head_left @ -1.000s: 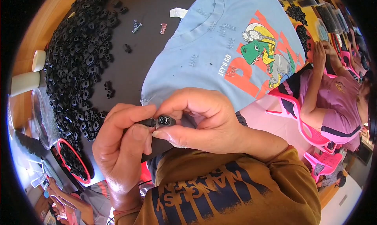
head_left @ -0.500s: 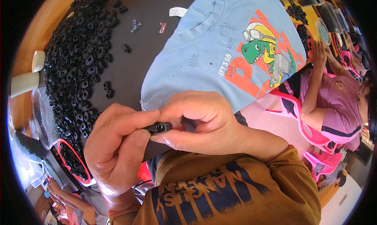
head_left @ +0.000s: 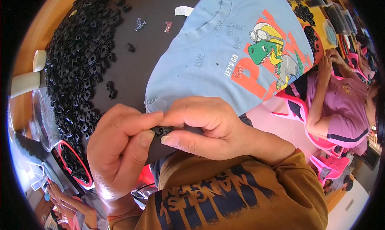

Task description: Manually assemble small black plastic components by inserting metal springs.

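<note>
Since earlier, the small black plastic clip [head_left: 163,130] is turning. The left hand [head_left: 118,139] and right hand [head_left: 210,127] are pinching it between them.

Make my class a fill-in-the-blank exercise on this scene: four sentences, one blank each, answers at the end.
1. The bare left hand and the bare right hand hold one small black plastic piece, each using forefinger and ____.
2. Thin silvery coil springs lie on a cloth shirt coloured light ____.
3. The large heap of black plastic parts lies to the shirt's ____ in the picture.
4. The cartoon dinosaur printed on the shirt has a head coloured ____.

Missing words: thumb; blue; left; green.
</note>
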{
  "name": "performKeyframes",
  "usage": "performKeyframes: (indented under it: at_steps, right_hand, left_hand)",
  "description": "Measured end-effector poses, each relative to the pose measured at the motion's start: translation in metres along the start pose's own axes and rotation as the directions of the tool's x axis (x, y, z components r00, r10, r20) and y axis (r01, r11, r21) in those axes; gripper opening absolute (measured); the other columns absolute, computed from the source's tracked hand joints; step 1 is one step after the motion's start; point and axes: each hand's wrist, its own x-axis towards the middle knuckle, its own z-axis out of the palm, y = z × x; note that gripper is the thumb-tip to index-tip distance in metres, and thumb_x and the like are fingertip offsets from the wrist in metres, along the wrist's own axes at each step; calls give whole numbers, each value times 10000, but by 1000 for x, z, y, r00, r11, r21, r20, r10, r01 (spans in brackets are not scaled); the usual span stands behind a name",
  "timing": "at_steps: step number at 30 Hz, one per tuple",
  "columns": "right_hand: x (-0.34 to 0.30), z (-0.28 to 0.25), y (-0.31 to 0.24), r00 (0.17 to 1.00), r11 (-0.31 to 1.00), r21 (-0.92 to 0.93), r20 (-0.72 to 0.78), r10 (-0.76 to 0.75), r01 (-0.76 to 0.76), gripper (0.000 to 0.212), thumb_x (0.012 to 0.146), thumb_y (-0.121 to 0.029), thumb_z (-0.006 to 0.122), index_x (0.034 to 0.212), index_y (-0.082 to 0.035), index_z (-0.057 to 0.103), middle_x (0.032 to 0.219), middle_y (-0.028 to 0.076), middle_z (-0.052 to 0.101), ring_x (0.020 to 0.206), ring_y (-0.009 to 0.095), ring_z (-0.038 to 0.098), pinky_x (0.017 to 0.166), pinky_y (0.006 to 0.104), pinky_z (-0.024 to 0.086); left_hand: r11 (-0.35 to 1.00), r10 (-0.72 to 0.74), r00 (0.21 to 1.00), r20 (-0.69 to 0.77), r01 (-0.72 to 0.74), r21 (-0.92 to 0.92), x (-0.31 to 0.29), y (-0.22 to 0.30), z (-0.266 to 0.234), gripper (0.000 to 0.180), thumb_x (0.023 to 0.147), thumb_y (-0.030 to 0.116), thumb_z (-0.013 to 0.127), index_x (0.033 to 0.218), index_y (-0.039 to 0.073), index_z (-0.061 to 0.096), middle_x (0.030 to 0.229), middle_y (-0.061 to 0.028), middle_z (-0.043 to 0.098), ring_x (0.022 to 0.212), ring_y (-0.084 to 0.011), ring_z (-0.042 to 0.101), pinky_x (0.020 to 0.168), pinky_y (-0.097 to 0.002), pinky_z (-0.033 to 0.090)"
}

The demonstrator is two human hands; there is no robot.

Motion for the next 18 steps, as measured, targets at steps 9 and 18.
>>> performKeyframes:
  at_steps: [9,18]
  right_hand:
    - [1,-3,-1,999,997,-81,41,-16,20,125,860,-51,631,964,20,623,738,84,562,632,244,523,575,318,400]
    - [0,-2,-3,990,987,81,12,141,-141,108,906,-49,590,972,35,610,789,60,595,666,140,541,588,267,420]
  left_hand:
    - [932,246,961,124,-270,243,5,-1,-3,254,752,-101,586,985,-26,654,776,-122,580,659,-229,545,570,-291,437]
    - [903,-380,925,27,377,-205,4,7,-1,142,789,-43,598,929,-25,612,748,-112,585,633,-174,546,574,-249,414]
